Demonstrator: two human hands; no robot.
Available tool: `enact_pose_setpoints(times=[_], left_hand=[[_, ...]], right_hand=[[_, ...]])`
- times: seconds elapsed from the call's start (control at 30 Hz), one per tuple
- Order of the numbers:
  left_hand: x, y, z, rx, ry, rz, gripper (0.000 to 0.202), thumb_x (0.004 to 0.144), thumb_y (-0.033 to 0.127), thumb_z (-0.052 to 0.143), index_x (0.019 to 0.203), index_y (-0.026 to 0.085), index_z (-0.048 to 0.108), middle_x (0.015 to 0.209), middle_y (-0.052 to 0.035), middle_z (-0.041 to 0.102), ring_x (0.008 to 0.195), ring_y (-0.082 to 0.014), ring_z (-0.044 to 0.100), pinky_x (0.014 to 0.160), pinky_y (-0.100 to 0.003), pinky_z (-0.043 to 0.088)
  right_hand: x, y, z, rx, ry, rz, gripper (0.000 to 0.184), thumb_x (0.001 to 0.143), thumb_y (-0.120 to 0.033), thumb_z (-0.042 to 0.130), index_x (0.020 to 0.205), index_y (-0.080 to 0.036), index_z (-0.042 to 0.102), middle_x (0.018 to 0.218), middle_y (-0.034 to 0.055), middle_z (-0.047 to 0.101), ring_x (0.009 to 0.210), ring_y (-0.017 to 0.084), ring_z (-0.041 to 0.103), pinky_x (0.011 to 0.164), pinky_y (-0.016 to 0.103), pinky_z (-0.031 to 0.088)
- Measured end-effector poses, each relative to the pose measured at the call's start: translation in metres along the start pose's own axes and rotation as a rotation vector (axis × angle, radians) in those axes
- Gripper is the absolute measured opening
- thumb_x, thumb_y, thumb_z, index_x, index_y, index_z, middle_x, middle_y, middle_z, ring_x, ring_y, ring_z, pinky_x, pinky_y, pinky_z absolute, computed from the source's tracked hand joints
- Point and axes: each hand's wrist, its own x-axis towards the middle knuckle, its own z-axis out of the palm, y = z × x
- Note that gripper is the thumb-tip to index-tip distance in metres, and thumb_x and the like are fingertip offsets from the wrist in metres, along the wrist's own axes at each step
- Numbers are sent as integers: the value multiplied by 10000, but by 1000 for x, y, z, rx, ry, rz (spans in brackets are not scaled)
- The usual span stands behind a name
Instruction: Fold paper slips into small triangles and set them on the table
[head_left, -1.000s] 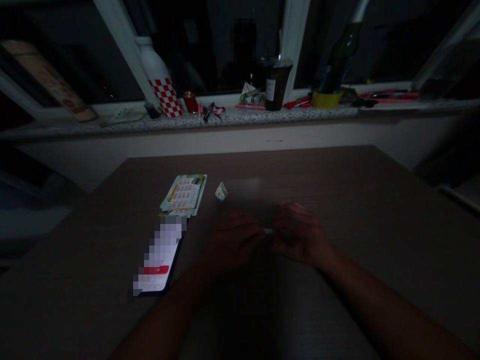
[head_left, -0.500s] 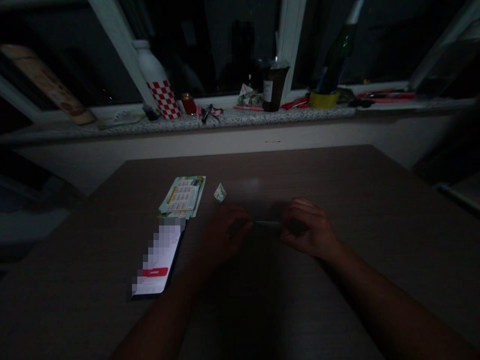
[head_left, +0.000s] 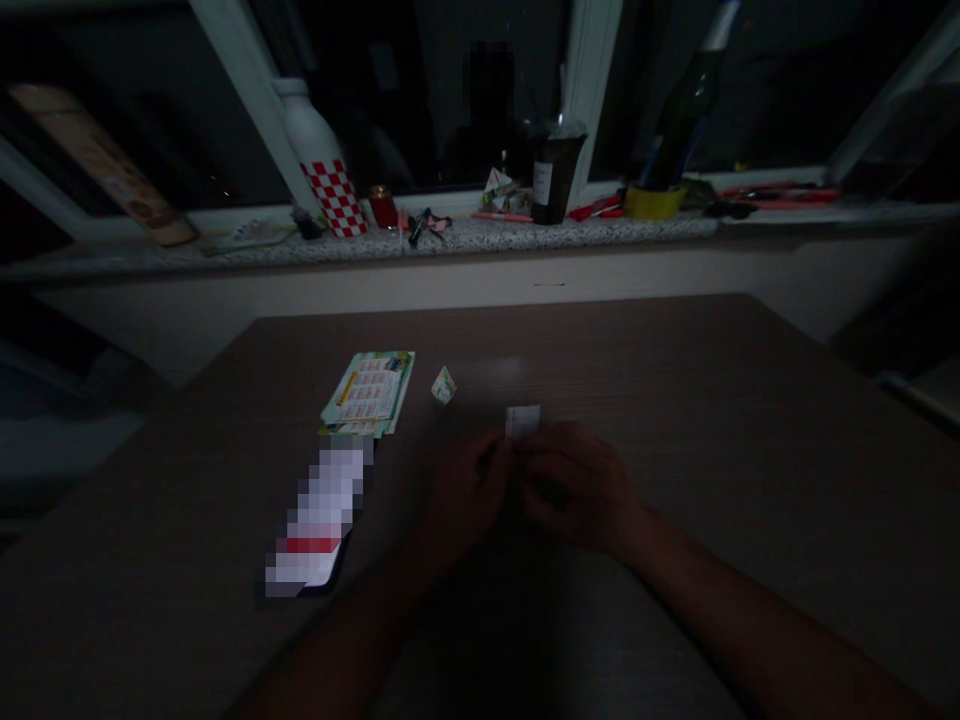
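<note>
A small pale piece of paper [head_left: 523,420] stands up between my two hands over the middle of the table. My left hand [head_left: 474,478] pinches its lower left side, thumb and fingers together. From the right, my right hand [head_left: 574,482] grips the lower right part with curled fingers. Its lower edge is hidden by my fingers, and the dim light blurs the detail. Just beyond my left hand lies a small folded paper piece [head_left: 444,386] with a green and white print.
Left of my hands, a stack of printed calendar cards [head_left: 369,390] lies above a lit phone [head_left: 319,530]. Along the granite windowsill [head_left: 480,235] stand a checkered white bottle [head_left: 326,165], a dark plastic cup [head_left: 555,175], a green bottle [head_left: 682,120] and a yellow tape roll [head_left: 652,202].
My right hand has moved left, close to my left hand. The paper, seen before as a thin edge stretched between them, now stands upright with its face showing.
</note>
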Motion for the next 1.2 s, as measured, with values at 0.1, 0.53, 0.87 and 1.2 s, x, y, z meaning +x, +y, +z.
enact_pose_setpoints(times=[0.1,0.53,0.87,1.2], left_hand=[[2,-7,-8,156,-42,173,182,875,223,455,788,160,603,734,-37,617,680,-155,576,628,-273,442],[6,-9,-20,431,-227,551,144,846,211,521,904,158,641,876,-59,655,792,-170,592,692,-300,484],[-2,2,-9,241,-16,543,72,800,168,560,853,166,608,856,-50,662,809,-156,602,754,-303,502],[-1,4,-8,206,-23,514,52,754,175,565,802,179,583,837,-45,646,793,-159,590,730,-306,496]], right_hand=[[-1,3,-5,22,-4,38,196,760,-151,612,941,-224,595,937,53,682,859,202,623,780,374,493],[0,15,-21,72,-39,1,107,757,-132,626,840,-199,621,747,33,661,694,171,604,667,334,491],[-2,16,-19,78,-48,-33,106,746,-147,642,841,-183,610,712,33,666,674,170,596,654,327,473],[-2,11,-16,42,-76,-50,74,748,-166,648,814,-184,619,748,28,652,688,159,579,676,323,466]])
